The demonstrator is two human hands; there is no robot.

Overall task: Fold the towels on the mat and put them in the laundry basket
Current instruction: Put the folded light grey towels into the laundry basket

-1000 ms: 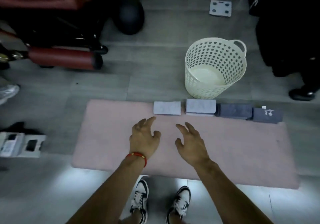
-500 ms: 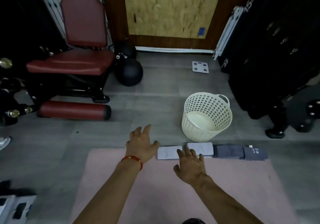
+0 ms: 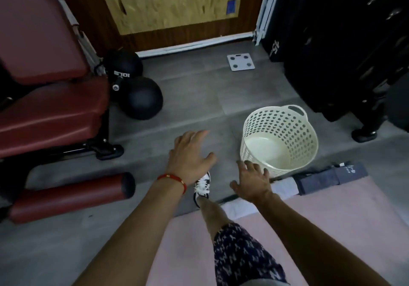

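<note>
A pink mat [image 3: 332,214] covers the floor at lower right. Along its far edge lie folded towels in a row: a pale one [image 3: 240,208] partly under my right forearm, another pale one [image 3: 284,189], a dark grey one [image 3: 318,180] and a dark one with a label [image 3: 350,170]. The cream perforated laundry basket [image 3: 283,135] stands just beyond them and holds nothing. My left hand [image 3: 190,155] hovers over the bare floor with fingers spread. My right hand [image 3: 252,180] is spread too, near the basket's base, holding nothing.
A dark red weight bench [image 3: 51,108] and its roller pad [image 3: 70,195] fill the left. Two black medicine balls [image 3: 139,99] sit behind it. A white scale [image 3: 240,62] lies near the wall. Black gym equipment [image 3: 345,48] stands at right. My leg and sneaker [image 3: 202,186] step forward.
The view has swung up and forward as I step off the mat toward the basket. Both hands stay spread and hold nothing; my left leg has come forward.
</note>
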